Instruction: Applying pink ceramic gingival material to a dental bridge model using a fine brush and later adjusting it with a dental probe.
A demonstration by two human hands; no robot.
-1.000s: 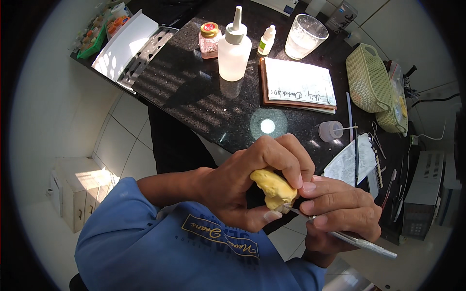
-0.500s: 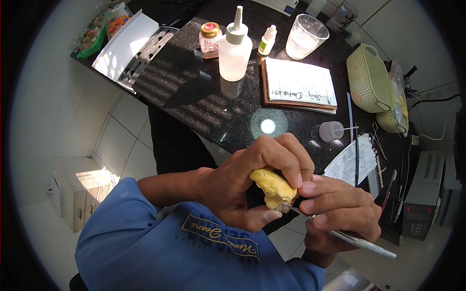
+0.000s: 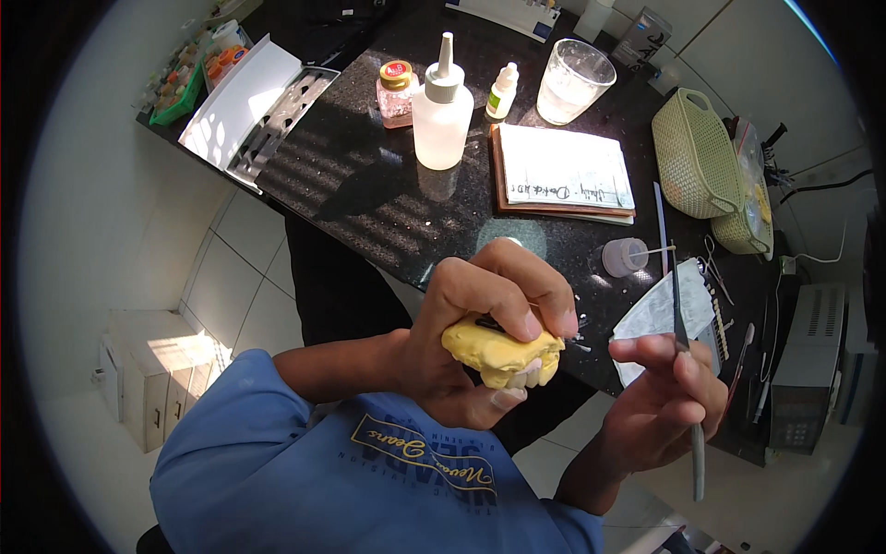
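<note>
My left hand [image 3: 461, 305] is wrapped round a yellow plaster dental model [image 3: 494, 349], thumb below and fingers over the top. Whitish teeth [image 3: 530, 377] with a little pink beside them show along the model's lower right edge. To the right, apart from the model, my right hand [image 3: 669, 397] grips a slim grey-handled carving knife [image 3: 698, 466] nearly upright. The handle points down below the palm. Its upper end lines up with a dark stick on the table, so I cannot tell exactly where the tip ends.
On the black table [image 3: 369, 217] stand a nozzle bottle [image 3: 442, 125], a pink jar [image 3: 396, 103], a dropper bottle [image 3: 501, 92], a glass [image 3: 576, 88] and a notebook [image 3: 565, 169]. A small cup [image 3: 625, 258], white paper [image 3: 651, 309] and woven baskets [image 3: 697, 157] are at right.
My right hand has moved right, away from the dental model, and the knife has turned from slanting toward the teeth to nearly upright. The model is turned, showing more teeth.
</note>
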